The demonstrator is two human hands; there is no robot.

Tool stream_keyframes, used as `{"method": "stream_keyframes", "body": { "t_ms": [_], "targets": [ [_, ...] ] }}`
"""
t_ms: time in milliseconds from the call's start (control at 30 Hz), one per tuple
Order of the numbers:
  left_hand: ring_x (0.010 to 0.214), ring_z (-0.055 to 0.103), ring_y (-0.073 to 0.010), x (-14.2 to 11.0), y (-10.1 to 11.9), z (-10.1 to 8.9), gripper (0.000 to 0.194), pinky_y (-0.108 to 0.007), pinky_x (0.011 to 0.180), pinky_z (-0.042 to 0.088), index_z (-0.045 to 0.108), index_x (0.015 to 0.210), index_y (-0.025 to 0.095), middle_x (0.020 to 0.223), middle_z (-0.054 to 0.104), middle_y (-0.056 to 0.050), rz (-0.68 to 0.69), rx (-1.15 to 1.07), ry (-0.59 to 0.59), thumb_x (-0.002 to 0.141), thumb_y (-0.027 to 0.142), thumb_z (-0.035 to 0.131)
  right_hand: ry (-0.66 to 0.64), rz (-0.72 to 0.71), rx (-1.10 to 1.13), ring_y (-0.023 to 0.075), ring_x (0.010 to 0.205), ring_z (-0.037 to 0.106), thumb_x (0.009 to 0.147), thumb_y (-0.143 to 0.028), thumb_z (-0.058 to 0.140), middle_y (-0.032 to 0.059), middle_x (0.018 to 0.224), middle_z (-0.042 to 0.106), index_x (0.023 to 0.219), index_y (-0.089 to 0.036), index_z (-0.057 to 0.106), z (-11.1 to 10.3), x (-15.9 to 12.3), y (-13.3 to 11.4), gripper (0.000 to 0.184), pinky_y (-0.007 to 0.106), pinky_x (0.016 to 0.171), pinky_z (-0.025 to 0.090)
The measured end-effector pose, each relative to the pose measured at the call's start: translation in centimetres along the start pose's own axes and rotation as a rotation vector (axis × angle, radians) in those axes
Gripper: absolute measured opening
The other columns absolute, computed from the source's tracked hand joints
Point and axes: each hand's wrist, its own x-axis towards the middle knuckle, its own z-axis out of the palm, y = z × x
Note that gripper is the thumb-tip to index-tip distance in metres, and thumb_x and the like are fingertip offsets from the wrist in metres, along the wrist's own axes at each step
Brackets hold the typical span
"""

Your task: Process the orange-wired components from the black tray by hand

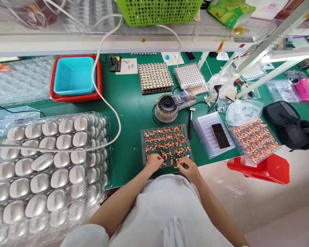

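A dark tray (142, 144) with rows of small orange parts (167, 138) lies on the green table in front of me. My left hand (153, 162) is at its lower left edge, fingers pinched together by an orange part; what is between the fingertips is too small to make out. At the lower right edge is my right hand (189, 168), its thumb and forefinger closed together near another small orange piece. Whether that piece is in the pinch is partly hidden by the fingers.
A round black-topped device (167, 106) and a small hammer (190, 123) lie beyond the tray. Stacked clear trays with a phone (220, 136) stand to the right. Trays of silvery cases (39, 183) fill the left. A white cable (118, 120) hangs across the view.
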Motion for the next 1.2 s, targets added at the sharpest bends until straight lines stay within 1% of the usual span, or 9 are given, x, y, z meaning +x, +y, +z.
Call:
{"method": "stream_keyframes", "body": {
  "t_ms": [133,333,467,533,700,767,900,1033,1200],
  "targets": [
    [0.054,0.062,-0.0130,-0.1,0.0,0.4,0.017,-0.027,0.061,0.050,0.064,0.075,0.015,0.061,0.066,0.000,-0.010,0.052,-0.045,0.081,0.031,0.064,0.035,0.004,0.124,0.0205,0.091,0.062,0.083,-0.026,0.054,0.0067,0.088,0.068,0.073,-0.019,0.063,-1.1,-0.2,-1.0,0.015,0.027,0.064,0.044],
    [0.088,0.062,-0.0162,-0.1,0.4,0.0,0.023,-0.037,0.080,0.052,0.062,0.101,0.015,0.102,0.064,-0.006,0.001,0.096,-0.054,0.091,0.033,0.054,0.024,0.005,0.181,0.0193,0.086,0.062,0.081,-0.026,0.056,0.0050,0.084,0.069,0.072,-0.019,0.063,-0.4,-0.2,-1.7,0.013,0.027,0.066,0.044],
    [0.084,0.064,-0.0187,-1.0,1.0,-1.6,0.017,-0.032,0.078,0.050,0.067,0.083,0.015,0.088,0.069,-0.008,0.037,0.037,-0.024,0.084,0.030,0.061,0.013,0.034,0.194,0.0186,0.082,0.062,0.082,-0.028,0.057,0.0054,0.085,0.069,0.074,-0.019,0.063,0.3,-0.1,-2.0,0.014,0.027,0.066,0.044],
    [0.077,0.066,-0.0204,-2.0,1.5,-2.9,0.016,-0.029,0.072,0.049,0.070,0.079,0.015,0.080,0.071,-0.008,0.069,-0.023,-0.010,0.080,0.030,0.063,0.015,0.056,0.211,0.0176,0.078,0.061,0.083,-0.030,0.057,0.0053,0.086,0.068,0.076,-0.019,0.064,0.3,0.0,-2.5,0.015,0.027,0.065,0.044],
    [0.084,0.067,-0.0212,-7.0,4.2,-6.1,0.038,-0.027,0.070,0.050,0.066,0.111,0.017,0.100,0.072,-0.008,0.197,-0.207,-0.014,0.084,0.039,0.053,-0.040,0.031,0.378,0.0157,0.074,0.058,0.086,-0.038,0.056,0.0037,0.083,0.064,0.081,-0.020,0.064,-0.5,0.0,-5.8,0.020,0.026,0.066,0.046],
    [0.094,0.065,-0.0233,-9.5,6.0,-6.9,0.039,-0.028,0.076,0.050,0.068,0.108,0.017,0.105,0.071,-0.009,0.299,-0.332,-0.106,0.083,0.044,0.055,-0.092,-0.018,0.428,0.0149,0.072,0.057,0.087,-0.040,0.055,0.0027,0.080,0.062,0.082,-0.020,0.064,-1.0,0.0,-7.9,0.022,0.026,0.065,0.046],
    [0.085,0.065,-0.0221,-13.6,8.9,-7.5,0.034,-0.032,0.080,0.051,0.071,0.102,0.017,0.091,0.072,-0.007,0.433,-0.504,-0.192,0.081,0.041,0.060,-0.104,-0.110,0.427,0.0145,0.073,0.057,0.091,-0.039,0.052,0.0027,0.080,0.062,0.086,-0.020,0.064,-2.3,0.1,-12.1,0.023,0.026,0.068,0.045],
    [0.077,0.063,-0.0187,-15.6,9.8,-8.2,0.029,-0.033,0.076,0.052,0.069,0.106,0.020,0.086,0.069,-0.005,0.568,-0.649,-0.171,0.081,0.033,0.064,-0.131,-0.173,0.461,0.0142,0.073,0.058,0.093,-0.038,0.048,0.0020,0.078,0.062,0.086,-0.021,0.062,-3.2,0.4,-14.9,0.023,0.026,0.069,0.046],
    [0.092,0.059,-0.0209,-16.4,9.7,-9.9,0.020,-0.033,0.082,0.051,0.075,0.095,0.024,0.097,0.064,-0.007,0.713,-0.559,-0.057,0.075,0.026,0.071,-0.259,-0.205,0.405,0.0132,0.067,0.054,0.091,-0.043,0.051,0.0007,0.071,0.059,0.076,-0.020,0.061,-3.6,1.4,-15.9,0.029,0.025,0.064,0.045]
  ]
}}
